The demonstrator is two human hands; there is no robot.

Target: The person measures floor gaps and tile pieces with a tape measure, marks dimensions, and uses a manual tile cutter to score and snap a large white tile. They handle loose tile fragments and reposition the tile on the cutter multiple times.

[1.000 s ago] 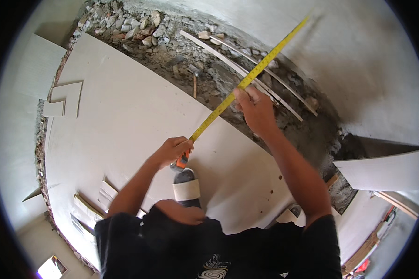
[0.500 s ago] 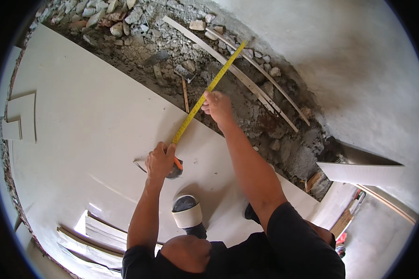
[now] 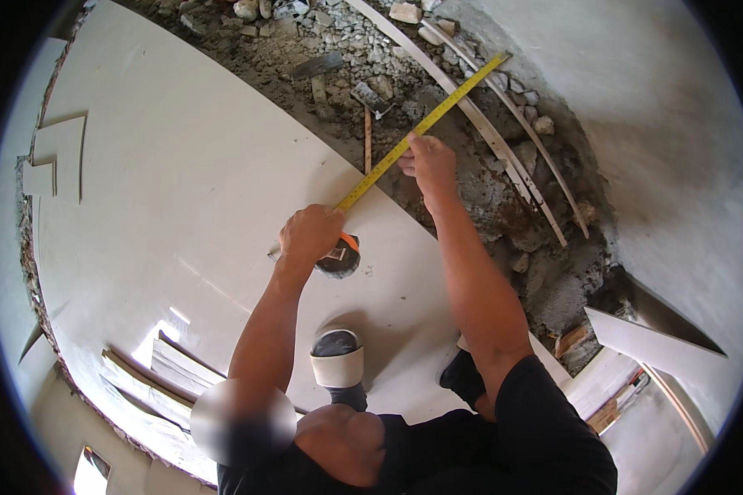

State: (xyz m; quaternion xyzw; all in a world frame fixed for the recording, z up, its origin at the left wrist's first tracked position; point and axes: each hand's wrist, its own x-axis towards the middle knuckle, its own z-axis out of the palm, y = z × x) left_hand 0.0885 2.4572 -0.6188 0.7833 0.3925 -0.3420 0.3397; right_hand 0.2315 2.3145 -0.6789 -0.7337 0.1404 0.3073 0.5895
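My left hand (image 3: 312, 231) grips a tape measure (image 3: 338, 259) with a dark case and an orange part, just above the pale floor slab (image 3: 190, 157). Its yellow blade (image 3: 462, 91) runs out to the upper right, past the slab's edge and over a strip of rubble. Partway along, my right hand (image 3: 431, 165) pinches the blade between thumb and fingers. The blade's free end reaches beyond two thin pale strips (image 3: 499, 147) lying on the rubble, close to the foot of the grey wall (image 3: 636, 107).
Broken stones and dirt (image 3: 338, 37) fill the strip between slab and wall. Cut slab pieces (image 3: 62, 148) lie at the left, long pale strips (image 3: 161, 379) at lower left. A tilted white panel (image 3: 652, 342) stands at right. My sandalled foot (image 3: 337, 363) rests on the slab.
The whole view has shifted, with the scene now further right and higher. My left hand and the tape case have come nearer the slab's edge. The blade now lies at a flatter slant.
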